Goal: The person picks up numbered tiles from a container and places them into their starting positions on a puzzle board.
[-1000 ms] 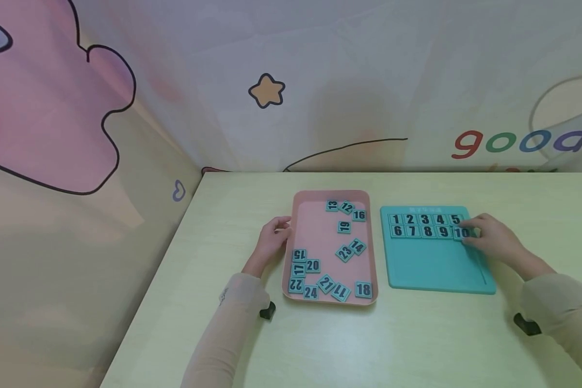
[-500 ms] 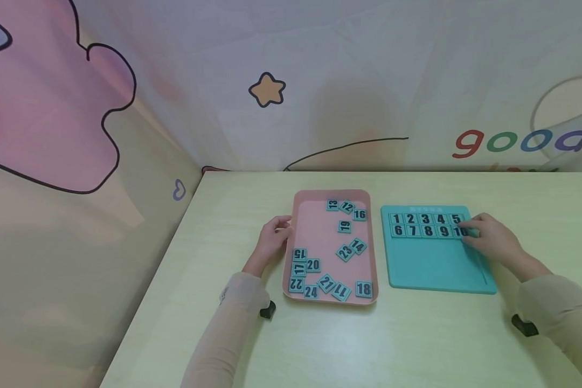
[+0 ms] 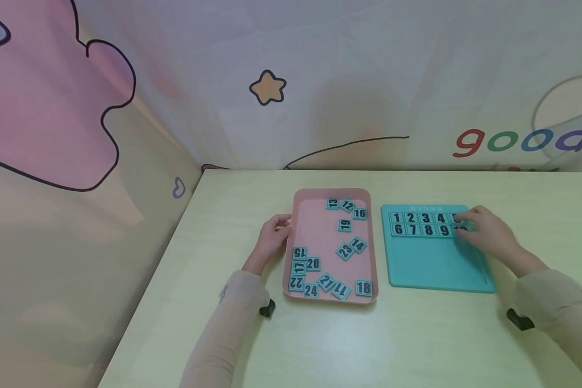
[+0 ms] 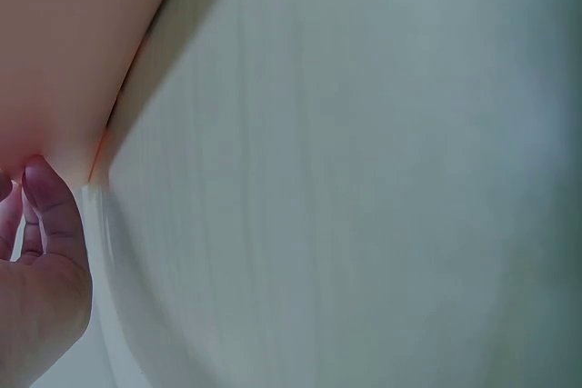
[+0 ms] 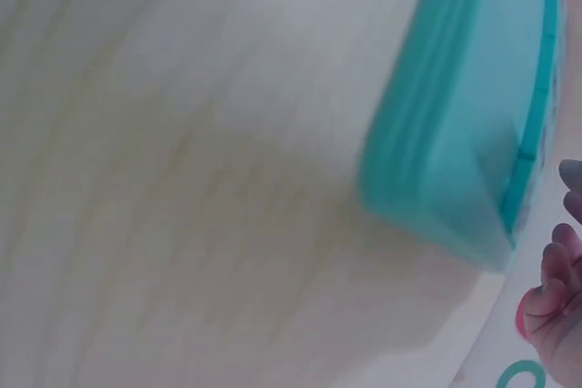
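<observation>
My left hand [image 3: 271, 237] rests against the left side of a pink tray [image 3: 315, 237], fingertips and thumb right at its rim. In the left wrist view, the thumb [image 4: 53, 206] meets the tray's outer wall [image 4: 73, 61]. Several teal number tiles, such as the 19 tile [image 3: 344, 226] and the 18 tile [image 3: 363, 288], lie scattered in the tray. My right hand [image 3: 492, 233] hovers at the right edge of a teal board [image 3: 431, 264], fingers apart and nothing seen between them. Tiles 1 to 10 sit in two rows there; my fingers partly cover 5 and 10.
The pale wooden table [image 3: 349, 345] carries the tray and board side by side. The board's lower part is bare teal. Behind stands a wall covering with a star [image 3: 268, 87] and coloured letters [image 3: 526, 141]. Each sleeve has a dark device beneath it.
My right fingers have come off the 10 tile, which first lay slightly askew and then settled into line. The right hand has lifted a little; the left hand stays at the tray.
</observation>
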`<state>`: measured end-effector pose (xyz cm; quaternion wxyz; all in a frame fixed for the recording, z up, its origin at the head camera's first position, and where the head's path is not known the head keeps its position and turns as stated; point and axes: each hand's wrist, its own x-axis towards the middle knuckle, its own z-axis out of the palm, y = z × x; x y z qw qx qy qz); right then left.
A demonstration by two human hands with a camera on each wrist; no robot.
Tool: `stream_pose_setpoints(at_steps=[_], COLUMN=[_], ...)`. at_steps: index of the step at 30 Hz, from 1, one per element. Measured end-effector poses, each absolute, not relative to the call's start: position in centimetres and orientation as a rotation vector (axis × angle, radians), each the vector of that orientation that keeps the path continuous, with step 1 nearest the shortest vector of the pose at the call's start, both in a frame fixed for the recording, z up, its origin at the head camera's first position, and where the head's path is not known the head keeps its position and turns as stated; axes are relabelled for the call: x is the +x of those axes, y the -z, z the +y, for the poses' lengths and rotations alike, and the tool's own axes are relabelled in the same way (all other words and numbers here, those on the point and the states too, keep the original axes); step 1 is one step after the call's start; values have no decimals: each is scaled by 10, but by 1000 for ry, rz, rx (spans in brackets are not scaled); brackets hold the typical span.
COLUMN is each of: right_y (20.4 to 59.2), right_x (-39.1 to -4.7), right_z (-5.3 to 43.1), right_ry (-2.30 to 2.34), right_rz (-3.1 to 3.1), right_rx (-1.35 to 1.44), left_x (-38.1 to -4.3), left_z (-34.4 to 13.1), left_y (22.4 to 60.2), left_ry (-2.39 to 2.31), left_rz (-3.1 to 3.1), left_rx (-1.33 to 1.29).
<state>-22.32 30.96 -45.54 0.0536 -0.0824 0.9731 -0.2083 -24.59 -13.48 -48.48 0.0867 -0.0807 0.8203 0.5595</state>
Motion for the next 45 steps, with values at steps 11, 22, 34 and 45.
stream_pose_setpoints(at_steps=[11,22,34,45], right_y=[437,433,431,434], right_x=[-226,-228,-226,-219], right_z=[278,250,216,183], right_ry=[730,768,799,819], right_rz=[2943,2962,2909,2851], right_rx=[-348,-527,-590,-650], left_x=[-247,-245,-246,-246], left_z=[-135,-135,-136,-135], left_y=[484,486,487,484], left_ry=[-1661,-1658,-1668,-1662], left_rz=[2436,2450,2442,2431], left_rx=[-257,-244,-242,-248])
